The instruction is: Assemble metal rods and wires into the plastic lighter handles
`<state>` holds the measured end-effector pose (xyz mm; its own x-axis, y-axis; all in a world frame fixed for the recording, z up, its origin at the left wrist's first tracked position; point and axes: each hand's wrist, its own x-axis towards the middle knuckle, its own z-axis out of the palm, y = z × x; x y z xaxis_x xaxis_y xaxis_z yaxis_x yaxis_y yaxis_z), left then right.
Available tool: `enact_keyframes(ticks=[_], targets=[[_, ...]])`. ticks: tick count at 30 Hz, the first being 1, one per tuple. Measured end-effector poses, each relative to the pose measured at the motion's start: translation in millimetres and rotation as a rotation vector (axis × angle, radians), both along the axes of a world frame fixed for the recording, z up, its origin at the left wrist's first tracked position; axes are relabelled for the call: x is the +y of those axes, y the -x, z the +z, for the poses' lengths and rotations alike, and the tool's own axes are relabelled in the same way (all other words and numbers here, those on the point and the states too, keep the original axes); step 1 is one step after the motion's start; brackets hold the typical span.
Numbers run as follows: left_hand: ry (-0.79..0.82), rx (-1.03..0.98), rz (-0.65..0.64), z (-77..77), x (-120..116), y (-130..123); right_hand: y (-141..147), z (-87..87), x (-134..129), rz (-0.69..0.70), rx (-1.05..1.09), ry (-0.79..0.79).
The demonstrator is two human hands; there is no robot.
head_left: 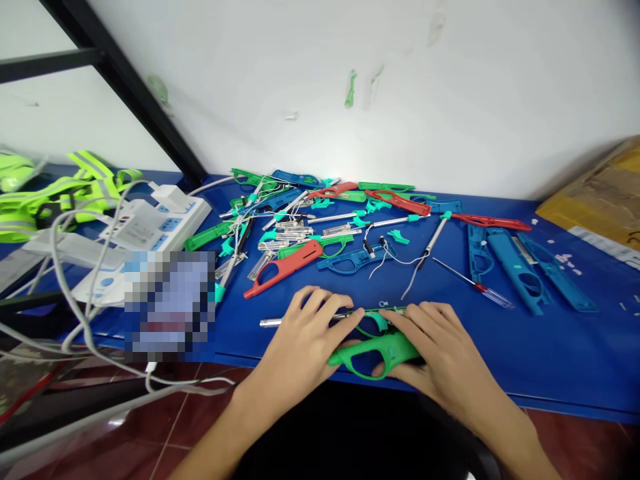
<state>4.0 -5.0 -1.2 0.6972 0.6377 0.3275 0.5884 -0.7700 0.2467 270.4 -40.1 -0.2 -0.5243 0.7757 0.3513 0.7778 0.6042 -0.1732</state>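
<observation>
Near the table's front edge, my left hand (307, 340) is closed round the front part of a green long-nosed lighter, whose metal tube (271, 323) sticks out to the left. A teal trigger (379, 322) shows between the hands, in the opened body. My right hand (440, 343) grips the handle end, with a loose green casing half (399, 348) held just below it, its finger loop facing left. The fingertips of both hands press along the lighter's upper edge. The inner parts under my fingers are mostly hidden. A small ring-shaped piece (383, 304) lies just beyond.
Casing halves, tubes and wires are heaped behind my hands, with an orange-red casing (285, 268) in front. To the right lie a screwdriver (475, 285) and blue casings (517, 270). A cardboard box (595, 193) stands far right; a power strip (173, 223) and cables are left.
</observation>
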Motion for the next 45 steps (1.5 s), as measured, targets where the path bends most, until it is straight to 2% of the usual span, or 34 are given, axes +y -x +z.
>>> enact_keyframes(ticks=[9, 17, 20, 26, 31, 40, 45], targets=[[0.189, -0.128, -0.028, 10.9, 0.3, 0.5, -1.7, 5.7, 8.6, 0.074, -0.067, -0.083], [0.141, -0.228, 0.071, 18.8, -2.1, 21.5, -2.9, 0.3, 6.4, 0.067, -0.055, -0.109], [0.150, -0.224, 0.116, 17.3, 1.5, 23.1, -2.0, -0.6, 6.2, 0.061, -0.042, -0.107], [0.193, -0.229, 0.115, 8.6, 3.5, 10.5, -2.5, -2.3, 7.5, 0.071, -0.043, -0.131], [0.192, -0.222, 0.146, 7.0, 1.0, 6.7, -2.7, -3.6, 6.7, 0.073, -0.050, -0.131], [0.253, -0.246, 0.096, 5.2, 3.8, 11.0, -1.8, 5.7, 13.5, 0.081, -0.081, -0.184], [0.242, -0.227, 0.081, 4.3, 3.5, 13.7, -2.6, 9.2, 23.3, 0.152, -0.150, -0.240]])
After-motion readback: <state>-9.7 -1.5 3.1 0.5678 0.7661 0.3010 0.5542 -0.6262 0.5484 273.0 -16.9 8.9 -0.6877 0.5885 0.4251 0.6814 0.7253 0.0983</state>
